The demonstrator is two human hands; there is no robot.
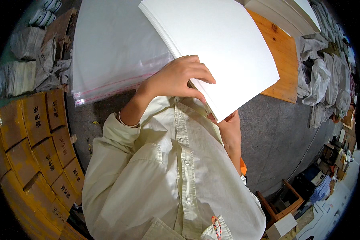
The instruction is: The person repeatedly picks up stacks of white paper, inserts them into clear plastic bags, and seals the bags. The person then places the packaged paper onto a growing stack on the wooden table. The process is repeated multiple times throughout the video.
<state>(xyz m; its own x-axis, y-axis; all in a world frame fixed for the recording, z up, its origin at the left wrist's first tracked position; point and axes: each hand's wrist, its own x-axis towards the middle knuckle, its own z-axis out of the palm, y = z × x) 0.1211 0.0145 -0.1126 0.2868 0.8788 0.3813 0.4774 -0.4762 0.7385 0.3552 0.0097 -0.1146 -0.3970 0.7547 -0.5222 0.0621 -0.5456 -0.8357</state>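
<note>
I see yellow-brown cartons (40, 140) with dark labels stacked lower left, clear plastic bags (116, 48) upper left. My left hand (178, 78) curls its fingers over a white paper stack (224, 52), upper centre; my right hand (228, 128) grips its lower edge from beneath.

You are in a packing workshop: stacked yellow cartons (36, 140) left of the grey worktable (268, 132), filled plastic bags (328, 76) heaped to its right.

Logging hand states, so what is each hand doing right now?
Left hand: closed on the near edge of the paper stack.
Right hand: under the stack's corner, mostly hidden; grip cannot be told.
</note>
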